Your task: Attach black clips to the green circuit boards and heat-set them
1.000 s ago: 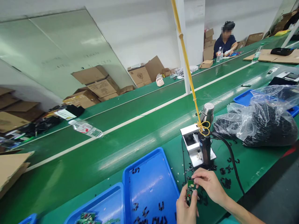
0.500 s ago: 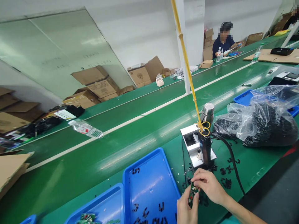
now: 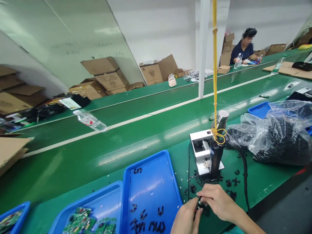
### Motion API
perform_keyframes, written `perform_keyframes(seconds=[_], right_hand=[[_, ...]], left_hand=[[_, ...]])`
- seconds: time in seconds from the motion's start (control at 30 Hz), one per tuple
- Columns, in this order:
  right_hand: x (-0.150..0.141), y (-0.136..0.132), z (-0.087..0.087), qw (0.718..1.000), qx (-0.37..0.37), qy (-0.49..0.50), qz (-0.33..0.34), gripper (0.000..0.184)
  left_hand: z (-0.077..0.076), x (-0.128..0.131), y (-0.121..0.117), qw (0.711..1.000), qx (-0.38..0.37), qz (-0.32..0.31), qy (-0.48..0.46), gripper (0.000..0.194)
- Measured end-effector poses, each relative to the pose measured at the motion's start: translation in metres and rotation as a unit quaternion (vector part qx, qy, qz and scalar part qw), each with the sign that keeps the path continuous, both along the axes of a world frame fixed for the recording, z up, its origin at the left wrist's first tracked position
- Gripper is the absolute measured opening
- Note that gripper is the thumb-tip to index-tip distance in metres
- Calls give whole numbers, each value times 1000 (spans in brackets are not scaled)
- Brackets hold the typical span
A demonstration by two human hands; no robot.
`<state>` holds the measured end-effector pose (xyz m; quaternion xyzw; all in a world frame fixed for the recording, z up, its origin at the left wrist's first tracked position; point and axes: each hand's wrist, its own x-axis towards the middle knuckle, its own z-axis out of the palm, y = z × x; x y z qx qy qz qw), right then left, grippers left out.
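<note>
My left hand [image 3: 186,221] and my right hand [image 3: 218,200] meet at the bottom of the view, pinching a small circuit board [image 3: 200,204]. The fingers hide most of it, and a dark edge shows. To their left, a blue tray [image 3: 148,185] holds black plastic clips [image 3: 143,217]. Behind my right hand stands a white metal fixture [image 3: 198,143]. A black-and-steel cylindrical tool [image 3: 216,152] hangs over it on a yellow cord [image 3: 214,65]. Loose black clips [image 3: 231,183] lie on the green bench [image 3: 265,191].
A blue tray [image 3: 107,198] of green circuit boards [image 3: 80,221] sits at lower left. A plastic bag of black parts [image 3: 280,143] lies to the right, with a black cable [image 3: 245,175] nearby. A seated person [image 3: 245,45] works far along the conveyor [image 3: 122,139].
The view has swung, bringing more of the board tray in. My hands have drawn closer together, and the board, earlier showing its green face, is now mostly hidden between my fingers.
</note>
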<state>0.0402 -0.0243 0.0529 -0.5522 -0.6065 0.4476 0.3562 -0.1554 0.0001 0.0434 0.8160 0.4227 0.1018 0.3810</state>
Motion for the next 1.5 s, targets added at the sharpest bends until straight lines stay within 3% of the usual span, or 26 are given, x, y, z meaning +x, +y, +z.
perform_keyframes(seconds=[0.17, 0.27, 0.33, 0.4, 0.5, 0.57, 0.67, 0.83, 0.93, 1.0, 1.07, 1.13, 1.17, 1.27, 1.33, 1.4, 1.43, 1.5], right_hand=[[-3, 0, 0, 999, -32, -4, -32, 27], [-3, 1, 4, 999, -16, 13, -33, 25], [-2, 0, 10, 999, 0, 22, -28, 25], [0, -2, 17, 999, 22, 26, -18, 23], [5, -4, 29, 997, 79, 10, 11, 22], [8, -5, 36, 992, 121, -6, 35, 23], [14, -5, 43, 985, 157, -10, 65, 22], [29, -8, 44, 984, 143, -39, 98, 29], [37, -10, 39, 985, 145, -74, 59, 27], [42, -7, 35, 975, 199, -71, -62, 21], [45, 2, 32, 925, 274, -50, -260, 19], [48, 15, 30, 867, 294, -2, -401, 38], [49, 21, 30, 867, 270, 32, -417, 48], [54, 36, 27, 931, 143, 118, -316, 47], [55, 37, 25, 946, 102, 131, -280, 40], [54, 31, 24, 946, 104, 132, -278, 40], [52, 27, 24, 947, 106, 139, -270, 42], [48, 19, 26, 953, 105, 166, -233, 46]], left_hand=[[2, -2, -14, 998, 46, -11, 30, 38], [7, -6, -15, 999, -16, 19, -40, 35], [13, -8, -10, 986, -115, 38, -118, 40], [17, -8, -5, 940, -263, 67, -205, 57], [18, -4, 1, 820, -469, 104, -311, 62], [15, 1, 2, 760, -545, 97, -339, 59], [9, 8, 0, 724, -590, 69, -352, 54], [2, 24, -5, 738, -541, 85, -394, 52], [1, 38, -8, 732, -516, 139, -422, 51], [4, 47, -9, 725, -492, 178, -448, 50], [9, 54, -7, 722, -460, 214, -469, 47], [14, 58, -5, 722, -436, 242, -480, 44], [17, 60, -5, 721, -430, 251, -482, 44], [22, 62, -3, 721, -421, 263, -483, 44], [24, 63, -2, 722, -418, 262, -485, 44], [25, 62, -3, 728, -412, 258, -483, 42], [25, 61, -4, 741, -397, 258, -476, 38], [25, 59, -7, 795, -318, 258, -447, 26]])
